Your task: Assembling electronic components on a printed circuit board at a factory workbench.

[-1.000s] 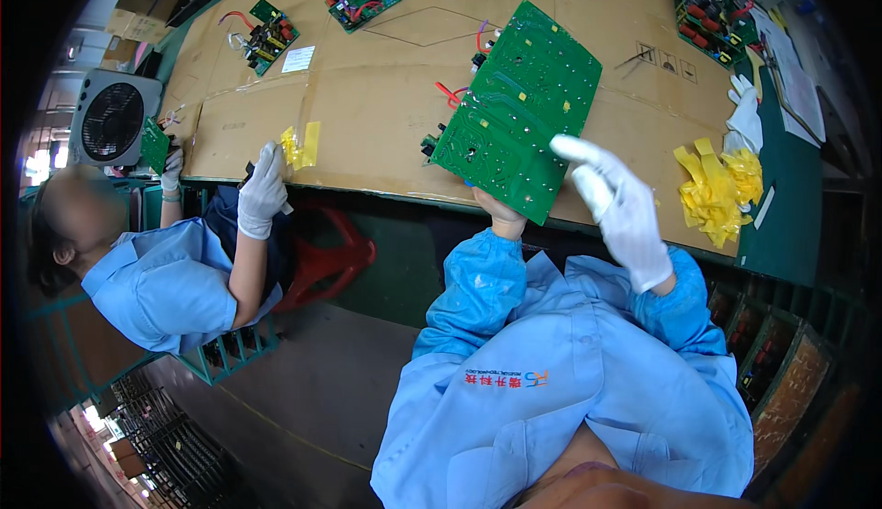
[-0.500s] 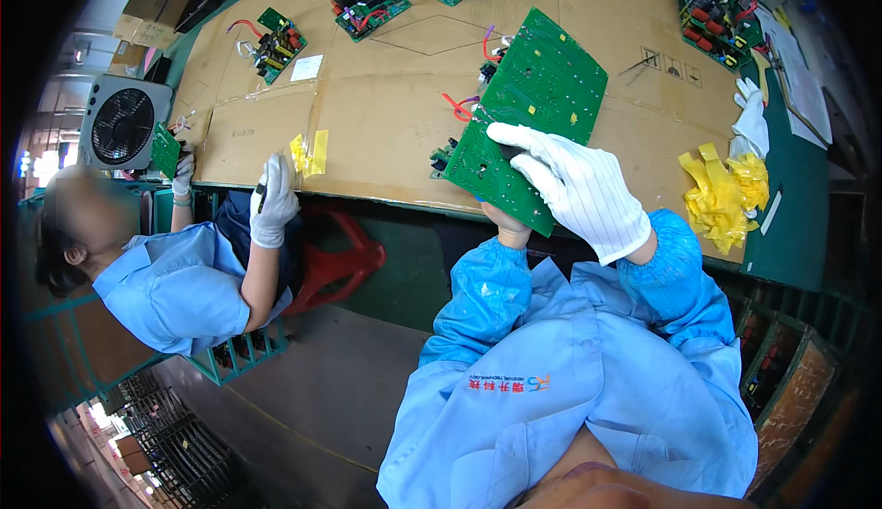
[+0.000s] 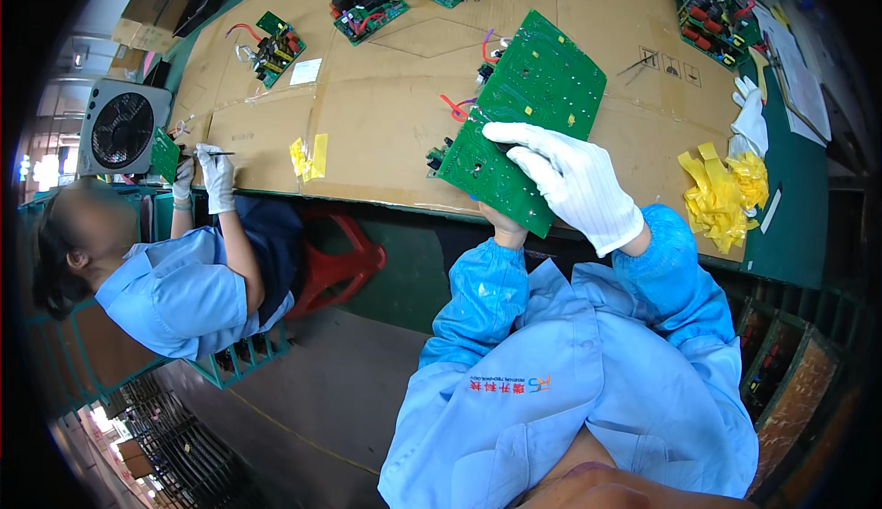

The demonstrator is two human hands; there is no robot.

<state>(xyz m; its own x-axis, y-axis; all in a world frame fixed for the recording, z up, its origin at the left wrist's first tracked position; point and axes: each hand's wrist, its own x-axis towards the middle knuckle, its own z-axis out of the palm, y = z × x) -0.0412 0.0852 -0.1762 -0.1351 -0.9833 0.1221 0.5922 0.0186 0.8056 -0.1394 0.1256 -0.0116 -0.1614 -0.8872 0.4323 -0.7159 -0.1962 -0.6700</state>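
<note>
A green circuit board [image 3: 542, 86] is held up at a tilt over the near edge of the table, its solder side facing me. Components and red and purple wires show past its left edge. My left hand [image 3: 502, 222], bare at the wrist, grips the board from below at its near edge; most of its fingers are hidden behind it. My right hand [image 3: 571, 176], in a white striped glove, lies against the board's solder side with its fingers bent together. What sits under those fingers, if anything, is hidden.
Cardboard [image 3: 386, 114] covers the table. Several populated boards [image 3: 276, 50] stand along the far side, more at the far right [image 3: 712, 17]. Crumpled yellow tape [image 3: 721, 197] and a white glove [image 3: 750, 118] lie right. A co-worker [image 3: 184, 279] sits left, beside a fan [image 3: 122, 128].
My right hand and the board have shifted slightly left; a dark item between my right fingers no longer shows. The co-worker's gloved hand has moved left to a small board, holding a thin tool.
</note>
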